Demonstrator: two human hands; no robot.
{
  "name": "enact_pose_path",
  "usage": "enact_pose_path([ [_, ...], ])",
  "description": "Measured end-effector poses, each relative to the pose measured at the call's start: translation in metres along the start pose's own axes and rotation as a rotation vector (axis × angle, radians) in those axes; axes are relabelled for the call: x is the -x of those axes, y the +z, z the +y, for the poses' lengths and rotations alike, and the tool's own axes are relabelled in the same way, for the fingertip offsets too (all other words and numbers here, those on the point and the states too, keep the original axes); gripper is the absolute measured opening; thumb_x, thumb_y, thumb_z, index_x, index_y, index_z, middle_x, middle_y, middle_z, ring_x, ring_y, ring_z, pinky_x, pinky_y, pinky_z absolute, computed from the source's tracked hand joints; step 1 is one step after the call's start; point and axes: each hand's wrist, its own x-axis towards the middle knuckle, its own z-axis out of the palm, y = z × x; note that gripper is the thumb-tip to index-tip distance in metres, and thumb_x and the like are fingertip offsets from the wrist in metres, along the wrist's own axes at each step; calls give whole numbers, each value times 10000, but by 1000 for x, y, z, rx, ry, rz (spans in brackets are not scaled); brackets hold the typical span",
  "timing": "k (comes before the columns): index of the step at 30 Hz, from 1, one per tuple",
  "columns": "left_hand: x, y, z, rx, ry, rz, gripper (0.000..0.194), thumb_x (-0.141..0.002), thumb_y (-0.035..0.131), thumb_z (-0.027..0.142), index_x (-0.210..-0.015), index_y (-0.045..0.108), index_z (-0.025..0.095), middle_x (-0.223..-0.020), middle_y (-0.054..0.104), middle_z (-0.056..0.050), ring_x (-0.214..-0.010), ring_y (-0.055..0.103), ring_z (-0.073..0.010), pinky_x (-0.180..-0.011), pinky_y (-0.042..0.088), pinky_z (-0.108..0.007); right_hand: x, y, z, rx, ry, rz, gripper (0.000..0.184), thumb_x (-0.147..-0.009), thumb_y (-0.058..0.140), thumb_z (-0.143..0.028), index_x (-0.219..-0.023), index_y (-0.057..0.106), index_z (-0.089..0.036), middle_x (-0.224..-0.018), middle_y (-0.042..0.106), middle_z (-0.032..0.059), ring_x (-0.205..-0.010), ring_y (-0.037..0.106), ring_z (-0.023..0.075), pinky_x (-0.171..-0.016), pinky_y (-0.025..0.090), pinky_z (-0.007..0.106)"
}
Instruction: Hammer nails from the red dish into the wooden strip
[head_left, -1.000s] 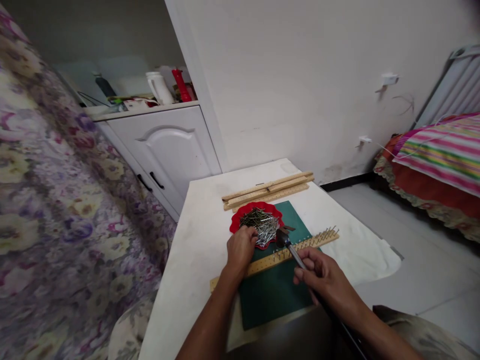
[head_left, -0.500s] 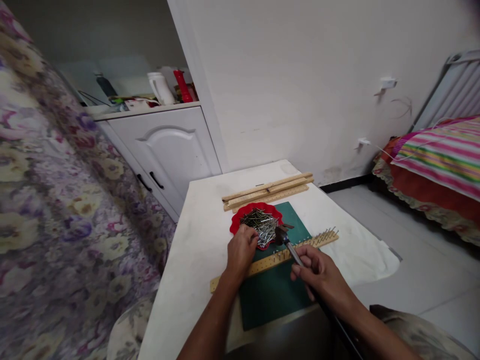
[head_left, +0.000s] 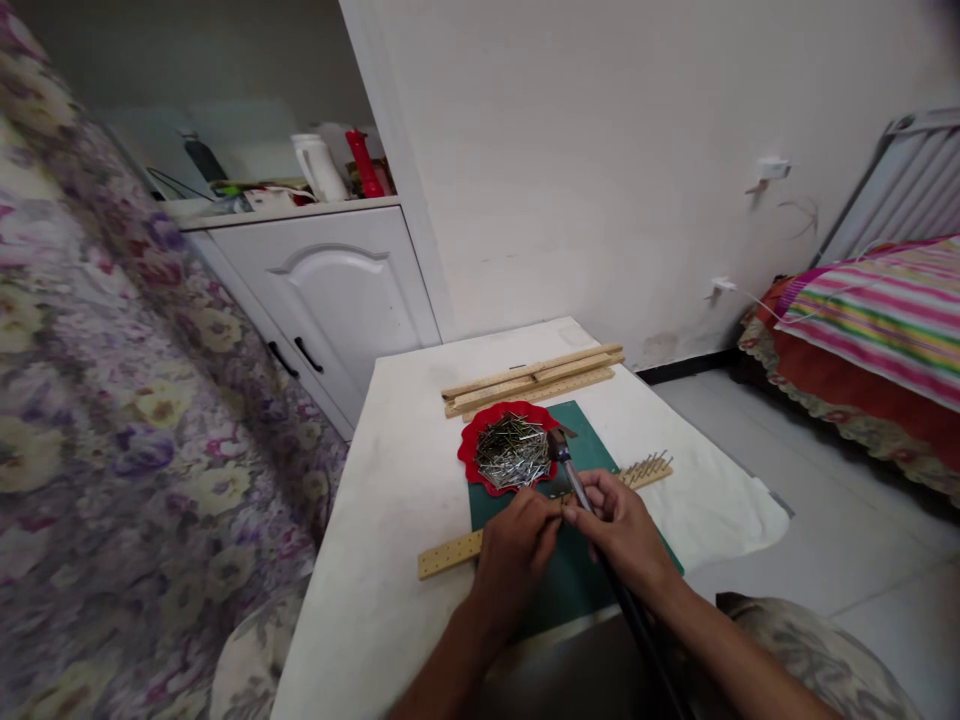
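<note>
My right hand (head_left: 619,525) is closed around a hammer (head_left: 574,480), whose dark head lies by the rim of a red scalloped dish (head_left: 469,450). The dish holds a heap of nails (head_left: 517,455). My left hand (head_left: 521,545) is closed in a pinch, its fingertips meeting those of my right hand over a wooden strip (head_left: 450,555). Whatever sits between the fingertips is too small to make out. Rows of small holes mark the strip's left end, and several slanted nails (head_left: 651,467) stand in its right end. Both hands cover its middle.
Beneath the strip and dish lies a green mat (head_left: 589,435) on a white-covered table (head_left: 360,480). More wooden strips (head_left: 532,380) lie along the table's far side. A floral curtain (head_left: 150,450) hangs at the left, and a bed (head_left: 877,340) is at the right.
My left hand has left the nail dish and come toward me and right, to my right hand's fingertips. My right hand, with the hammer, has shifted slightly left.
</note>
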Motion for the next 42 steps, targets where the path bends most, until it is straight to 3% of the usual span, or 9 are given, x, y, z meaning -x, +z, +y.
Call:
enact_pose_path([
  [6, 1, -3, -1, 294, -139, 146, 94, -796, 562, 232, -766, 639, 186, -755, 585, -21, -713, 545, -132, -641, 425, -231, -4, 1, 2, -93, 17, -60, 310, -651, 707, -339, -832, 499, -195, -632, 552, -59, -383, 394, 53, -305, 342, 157],
  [12, 7, 10, -6, 876, -467, 282, 145, -712, 648, 278, -780, 620, 153, -608, 625, 6, -588, 559, -121, -587, 434, -238, -7, 2, 1, -152, 34, -79, 351, -637, 722, -368, -855, 513, -191, -610, 586, -44, -401, 486, 91, -313, 360, 182],
  [17, 5, 21, 0, 1152, -498, 361, 156, -681, 639, 281, -736, 600, 140, -629, 619, -6, -592, 564, -114, -614, 454, -259, -5, 4, 3, -158, 23, -94, 329, -662, 709, -344, -870, 507, -189, -588, 588, -41, -448, 518, 112, -326, 358, 178],
  [21, 5, 17, 1, 1069, -458, 369, 149, -700, 624, 293, -739, 588, 154, -614, 586, 19, -598, 545, -108, -634, 457, -258, -1, 8, 3, -123, 10, -93, 312, -670, 694, -359, -851, 501, -192, -613, 583, -35, -460, 513, 111, -321, 350, 171],
  [25, 7, 4, -13, 796, -451, 425, 128, -736, 613, 278, -791, 602, 162, -681, 590, 22, -649, 540, -105, -645, 442, -225, 2, 7, 0, -47, -16, -41, 257, -714, 653, -339, -864, 506, -189, -643, 548, -48, -408, 409, 63, -318, 337, 158],
  [32, 9, 11, -40, 325, -371, 307, 132, -770, 568, 275, -742, 638, 167, -727, 604, -4, -686, 550, -130, -620, 416, -218, 1, -7, -3, -10, -47, 28, 230, -731, 640, -319, -875, 512, -193, -645, 535, -47, -420, 402, 67, -321, 354, 150],
  [42, 5, 20, -39, 151, -319, 237, 115, -783, 541, 211, -725, 637, 186, -732, 610, 10, -677, 554, -118, -636, 407, -215, 7, -8, -6, 22, -17, 5, 204, -727, 638, -287, -863, 515, -197, -632, 575, -46, -403, 407, 68, -314, 349, 152],
])
